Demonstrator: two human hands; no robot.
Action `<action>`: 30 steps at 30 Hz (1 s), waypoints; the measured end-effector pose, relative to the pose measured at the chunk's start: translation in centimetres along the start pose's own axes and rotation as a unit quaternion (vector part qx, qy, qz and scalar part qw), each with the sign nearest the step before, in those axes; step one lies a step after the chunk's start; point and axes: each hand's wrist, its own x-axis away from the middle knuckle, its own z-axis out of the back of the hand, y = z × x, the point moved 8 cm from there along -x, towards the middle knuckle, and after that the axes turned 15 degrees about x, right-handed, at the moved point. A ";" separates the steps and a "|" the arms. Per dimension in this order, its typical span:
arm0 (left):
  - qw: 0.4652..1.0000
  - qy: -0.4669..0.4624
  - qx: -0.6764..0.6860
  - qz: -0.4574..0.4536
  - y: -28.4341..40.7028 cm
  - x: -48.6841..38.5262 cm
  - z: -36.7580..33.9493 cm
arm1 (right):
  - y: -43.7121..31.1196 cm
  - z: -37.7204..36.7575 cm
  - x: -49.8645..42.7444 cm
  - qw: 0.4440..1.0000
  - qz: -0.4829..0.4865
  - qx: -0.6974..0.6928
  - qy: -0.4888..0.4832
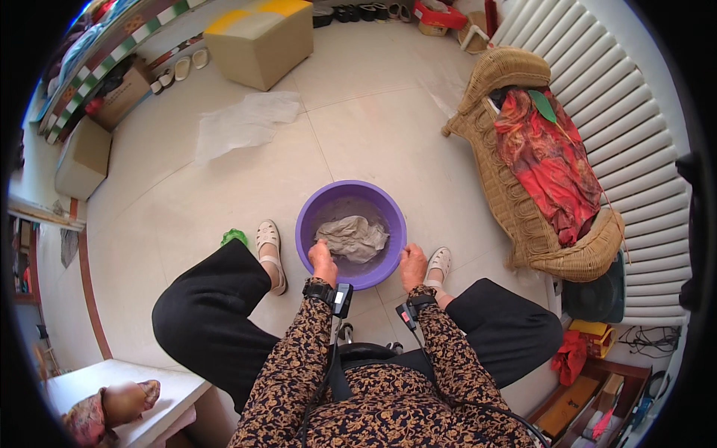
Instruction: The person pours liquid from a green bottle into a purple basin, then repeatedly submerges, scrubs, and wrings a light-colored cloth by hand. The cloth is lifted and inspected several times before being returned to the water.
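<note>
A purple plastic basin [303,208] stands on the floor between my feet, with murky water in it. A wet, crumpled greyish-beige cloth [354,238] lies in the water. My left hand [323,262] is over the basin's near left rim, fingers curled, tips at the cloth's left edge. Whether it grips the cloth or the rim cannot be made out. On the other side, my right hand [413,265] is closed at the basin's right rim, mostly outside the wall. Its fingertips are partly hidden.
A wicker chair [498,207] with red patterned fabric [552,162] stands at right, before a white radiator [633,129]. Beyond the basin are a plastic sheet [246,126] and a beige ottoman [260,47]. A green plastic item [233,236] lies by my left foot. A white table [162,386] is lower left.
</note>
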 end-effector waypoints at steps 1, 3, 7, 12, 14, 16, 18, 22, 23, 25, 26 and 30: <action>0.999 0.030 0.008 0.020 -0.4 0.6 0.5 | 0.8 -0.5 -0.1 0.999 -0.020 -0.020 -0.013; 1.000 0.021 0.009 0.016 -0.7 1.6 0.6 | 1.8 -0.9 -1.1 0.996 -0.067 -0.053 -0.021; 0.999 -0.038 -0.001 -0.008 -1.7 2.7 0.1 | -4.1 2.6 -5.6 0.970 -0.055 -0.232 -0.044; 0.998 -0.055 -0.021 0.015 -4.5 2.5 -2.3 | -24.9 18.0 -8.9 0.859 0.093 -0.503 -0.010; 0.996 -0.069 -0.039 0.036 -5.7 2.4 -3.4 | -32.9 24.7 -6.8 0.813 0.155 -0.559 0.046; 0.993 -0.120 0.015 0.002 -5.9 2.5 -4.8 | -39.5 29.1 -2.2 0.767 0.257 -0.586 0.039; 0.991 -0.133 0.025 0.008 -6.5 2.3 -5.2 | -46.2 29.2 5.0 0.749 0.484 -0.428 -0.146; 0.992 -0.121 0.030 0.021 -6.7 0.8 -4.3 | -44.6 27.5 4.7 0.773 0.439 -0.453 -0.070; 0.992 -0.118 0.036 0.022 -6.4 0.2 -3.8 | -42.6 26.5 1.5 0.797 0.397 -0.455 -0.018; 0.996 -0.084 0.024 -0.008 -5.1 -1.1 -2.1 | -36.9 19.6 -5.0 0.809 0.215 -0.519 -0.175; 0.995 -0.082 0.058 0.025 -5.1 -1.5 -1.7 | -32.9 16.0 -6.8 0.816 0.140 -0.516 -0.220; 0.996 -0.064 0.045 -0.048 -1.7 -1.7 -0.3 | -16.8 3.3 -9.1 0.850 -0.023 -0.468 -0.240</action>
